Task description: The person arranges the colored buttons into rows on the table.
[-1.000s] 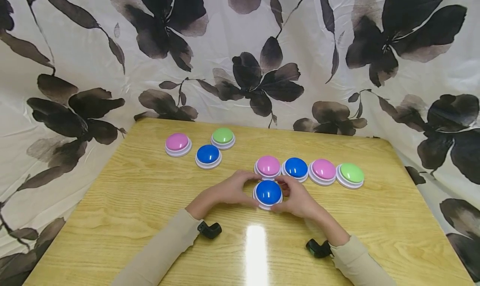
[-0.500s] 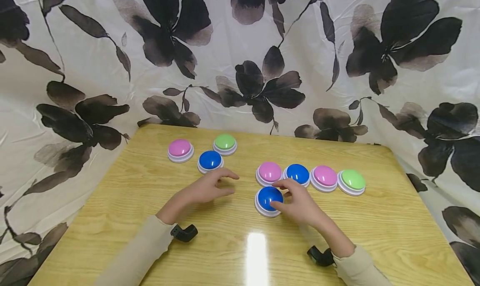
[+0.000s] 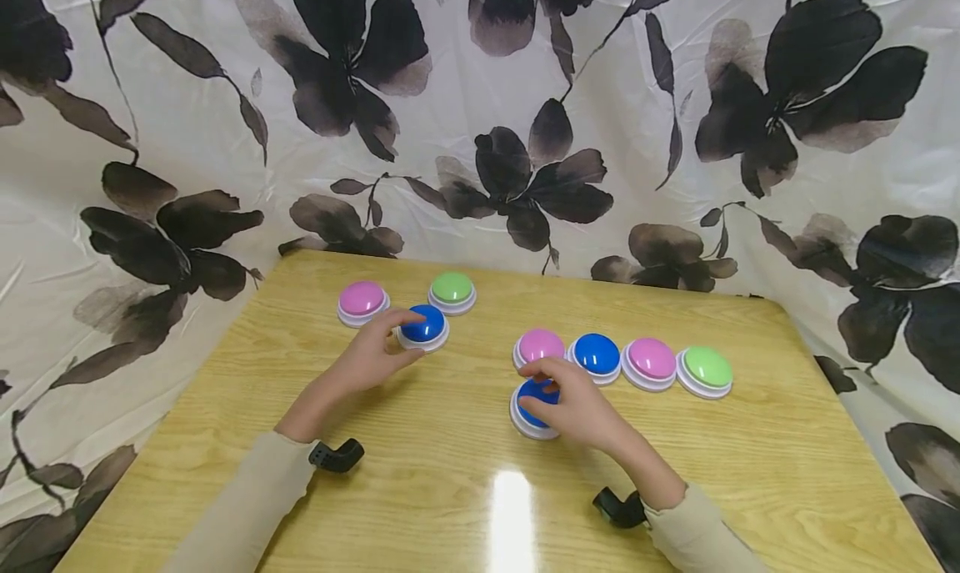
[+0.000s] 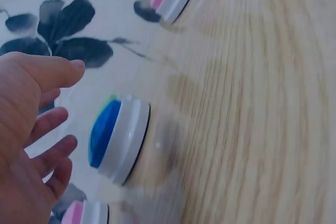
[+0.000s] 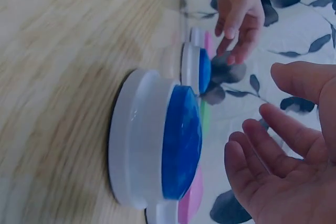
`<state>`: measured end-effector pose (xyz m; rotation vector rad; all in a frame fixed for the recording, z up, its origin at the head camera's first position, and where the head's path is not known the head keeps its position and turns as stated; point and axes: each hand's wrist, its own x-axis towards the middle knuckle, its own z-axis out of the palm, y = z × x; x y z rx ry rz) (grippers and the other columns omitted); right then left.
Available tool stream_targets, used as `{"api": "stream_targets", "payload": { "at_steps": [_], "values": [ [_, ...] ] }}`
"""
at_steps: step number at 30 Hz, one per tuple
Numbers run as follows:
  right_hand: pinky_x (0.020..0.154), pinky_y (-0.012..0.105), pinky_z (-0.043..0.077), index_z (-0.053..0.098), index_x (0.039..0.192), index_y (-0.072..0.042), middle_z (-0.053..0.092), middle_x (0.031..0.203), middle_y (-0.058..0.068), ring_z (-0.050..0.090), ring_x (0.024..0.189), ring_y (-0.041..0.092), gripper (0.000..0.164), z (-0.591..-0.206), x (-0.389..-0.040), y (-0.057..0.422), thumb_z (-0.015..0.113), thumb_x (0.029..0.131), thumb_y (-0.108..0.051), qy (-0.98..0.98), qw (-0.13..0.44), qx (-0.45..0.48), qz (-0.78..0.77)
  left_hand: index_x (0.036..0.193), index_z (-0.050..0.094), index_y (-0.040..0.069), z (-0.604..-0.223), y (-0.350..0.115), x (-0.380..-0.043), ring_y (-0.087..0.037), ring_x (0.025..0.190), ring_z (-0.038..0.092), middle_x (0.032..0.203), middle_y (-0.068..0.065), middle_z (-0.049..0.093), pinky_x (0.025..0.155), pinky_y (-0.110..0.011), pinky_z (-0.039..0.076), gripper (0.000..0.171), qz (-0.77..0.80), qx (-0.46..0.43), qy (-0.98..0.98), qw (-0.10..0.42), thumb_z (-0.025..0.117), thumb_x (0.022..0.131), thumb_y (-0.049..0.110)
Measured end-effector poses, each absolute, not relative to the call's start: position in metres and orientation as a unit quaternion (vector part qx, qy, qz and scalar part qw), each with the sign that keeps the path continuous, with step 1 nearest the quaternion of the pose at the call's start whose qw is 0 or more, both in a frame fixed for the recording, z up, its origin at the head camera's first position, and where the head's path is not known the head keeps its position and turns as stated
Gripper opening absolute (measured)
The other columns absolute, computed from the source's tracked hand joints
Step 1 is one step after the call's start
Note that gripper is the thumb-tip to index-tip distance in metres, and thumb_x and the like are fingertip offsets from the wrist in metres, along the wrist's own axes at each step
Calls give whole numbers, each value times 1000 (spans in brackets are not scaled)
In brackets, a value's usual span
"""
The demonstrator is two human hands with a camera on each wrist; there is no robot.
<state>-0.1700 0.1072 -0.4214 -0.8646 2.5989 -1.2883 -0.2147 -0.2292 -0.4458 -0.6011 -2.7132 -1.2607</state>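
My left hand (image 3: pixel 372 354) reaches to a blue push button (image 3: pixel 424 326) at the left of the table, thumb and fingers apart around its near side. In the left wrist view a gap shows between the fingers (image 4: pixel 58 121) and that blue button (image 4: pixel 113 137). Over the front blue button (image 3: pixel 531 410) hovers my right hand (image 3: pixel 577 402), fingers spread and holding nothing. The right wrist view shows this blue button (image 5: pixel 157 140) flat on the table, apart from the fingertips. Directly behind it sits a pink button (image 3: pixel 540 346), partly covered by my right hand in the head view.
Right of that pink button, another blue button (image 3: pixel 597 354), a pink one (image 3: pixel 651 360) and a green one (image 3: pixel 706 368) continue the row. A pink button (image 3: pixel 362 299) and a green button (image 3: pixel 452 289) stand back left. Floral cloth (image 3: pixel 450 98) rises behind the wooden table (image 3: pixel 420 490).
Both hands have let go of the front blue button. My left hand has moved left to the other blue button; my right hand has lifted and stayed above the front one.
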Motion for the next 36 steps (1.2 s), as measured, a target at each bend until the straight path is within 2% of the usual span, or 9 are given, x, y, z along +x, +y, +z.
{"api": "stream_targets", "payload": {
  "at_steps": [8, 18, 24, 29, 36],
  "values": [
    [86, 42, 52, 63, 121, -5, 63, 118, 12, 59, 108, 33, 32, -420, -183, 91, 70, 90, -13, 843, 65, -306, -438, 135, 51, 1, -453, -242, -227, -37, 123, 46, 133, -17, 51, 102, -54, 37, 63, -412, -161, -896, 43, 80, 82, 18],
    [85, 36, 51, 64, 119, -4, 64, 113, 8, 59, 106, 30, 30, -415, -198, 71, 68, 92, -16, 842, 69, -311, -435, 141, 43, -1, -461, -249, -241, -42, 123, 46, 140, -21, 45, 102, -55, 38, 75, -404, -132, -905, 20, 81, 81, 21],
    [85, 39, 52, 63, 119, -1, 63, 116, 16, 58, 106, 34, 30, -414, -206, 61, 68, 92, -14, 833, 76, -315, -449, 143, 41, 2, -464, -249, -246, -39, 126, 44, 142, -19, 43, 104, -51, 37, 79, -399, -109, -910, 5, 81, 80, 28],
    [88, 44, 51, 63, 119, 0, 62, 119, 19, 58, 108, 35, 31, -419, -211, 57, 68, 91, -12, 831, 89, -305, -457, 144, 39, 0, -469, -248, -250, -38, 128, 42, 142, -20, 42, 106, -49, 35, 84, -403, -111, -908, -6, 82, 79, 31],
    [88, 40, 51, 63, 119, -1, 62, 120, 18, 58, 109, 34, 30, -420, -218, 47, 67, 92, -14, 830, 102, -303, -457, 143, 40, -3, -474, -245, -255, -37, 124, 45, 141, -21, 43, 104, -49, 38, 86, -389, -112, -914, -12, 83, 77, 32]
  ]
}}
